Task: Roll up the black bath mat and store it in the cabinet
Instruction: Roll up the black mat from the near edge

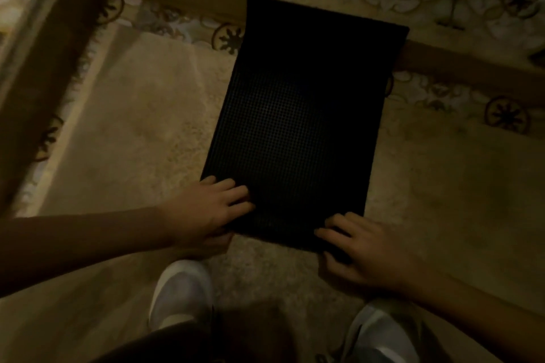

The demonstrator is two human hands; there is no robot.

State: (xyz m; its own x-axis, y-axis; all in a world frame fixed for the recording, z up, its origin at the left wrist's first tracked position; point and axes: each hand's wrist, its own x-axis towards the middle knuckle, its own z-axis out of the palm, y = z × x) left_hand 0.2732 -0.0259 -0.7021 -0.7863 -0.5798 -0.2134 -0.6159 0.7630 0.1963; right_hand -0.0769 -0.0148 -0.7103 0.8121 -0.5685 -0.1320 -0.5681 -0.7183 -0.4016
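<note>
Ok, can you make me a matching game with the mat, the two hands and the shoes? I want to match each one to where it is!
Things:
1. black bath mat
2. left hand
3. right hand
4. white shoes

Places:
A. on the mat's near right corner
B. at the bottom of the picture, nearest the person
C. lying flat on the beige rug
D. on the mat's near left corner

Pairs: 1-C, 2-D, 3-A, 4-B
</note>
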